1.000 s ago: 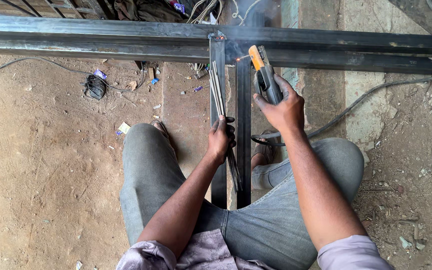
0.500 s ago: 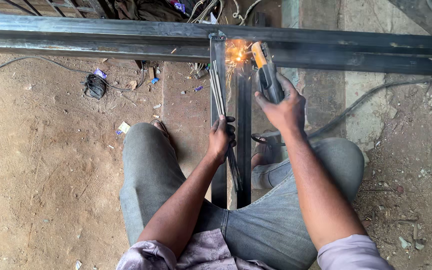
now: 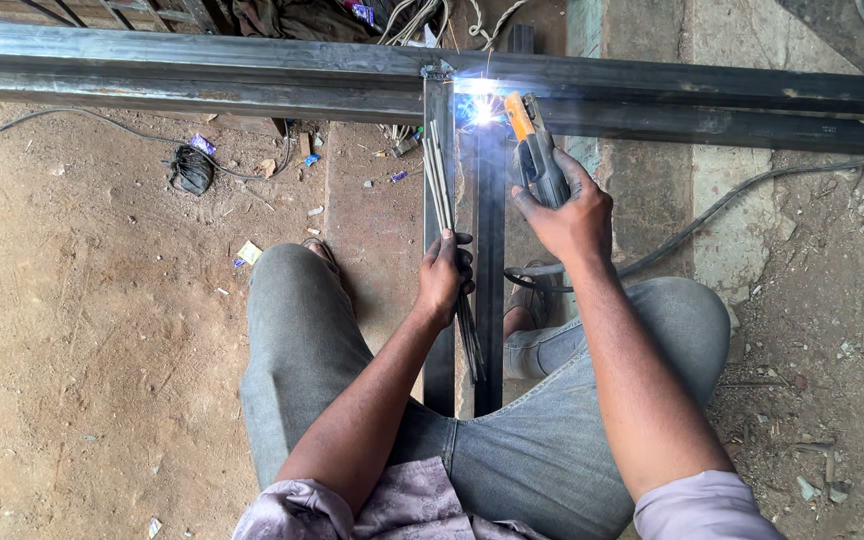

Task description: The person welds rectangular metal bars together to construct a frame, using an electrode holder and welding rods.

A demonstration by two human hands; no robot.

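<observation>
The right hand (image 3: pixel 574 222) is closed around a black electrode holder (image 3: pixel 535 160) with an orange tip, its far end at a bright blue-white arc (image 3: pixel 481 110) where the upright bars meet the long beam (image 3: pixel 202 75) across the far side. The left hand (image 3: pixel 443 275) is wrapped around a bundle of thin rods (image 3: pixel 438 180) and rests on the left of two dark upright bars (image 3: pixel 439 130), which run between the person's knees. A narrow gap separates the two bars. Bare dirt (image 3: pixel 82 330) lies open to the left; one cable (image 3: pixel 732 200) trails right. One small black coil (image 3: pixel 191 170) lies far left.
</observation>
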